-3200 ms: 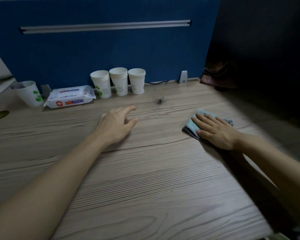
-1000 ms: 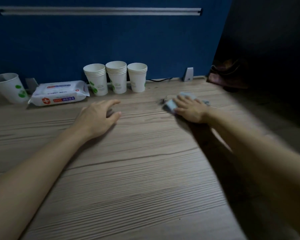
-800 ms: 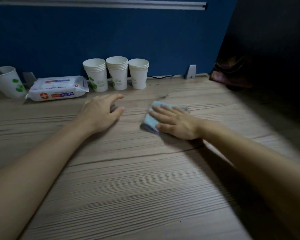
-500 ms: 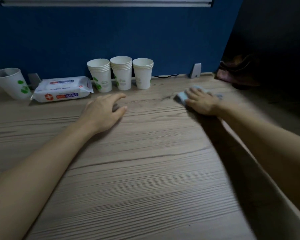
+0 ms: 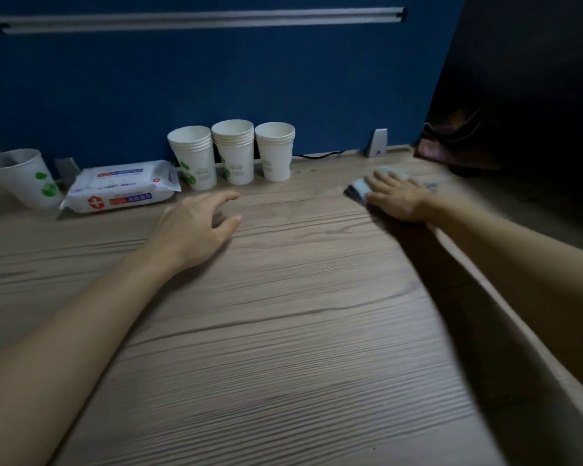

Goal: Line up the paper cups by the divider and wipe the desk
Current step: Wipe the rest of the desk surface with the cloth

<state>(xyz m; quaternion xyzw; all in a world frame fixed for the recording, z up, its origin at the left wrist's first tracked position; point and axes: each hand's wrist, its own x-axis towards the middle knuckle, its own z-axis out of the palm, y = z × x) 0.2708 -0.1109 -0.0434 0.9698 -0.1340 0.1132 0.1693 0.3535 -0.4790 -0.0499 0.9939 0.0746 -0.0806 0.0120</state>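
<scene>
Blue cloth (image 5: 362, 187) under right hand (image 5: 396, 198)

Right hand (image 5: 396, 198) flat on cloth (image 5: 359, 188); cups (image 5: 234, 153) by divider (image 5: 216, 82).

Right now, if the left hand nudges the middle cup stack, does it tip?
The middle cup stack probably slides first: nested paper cups, light. Tall and narrow-based, so a nudge near the rim may tip it into its close neighbours.
</scene>
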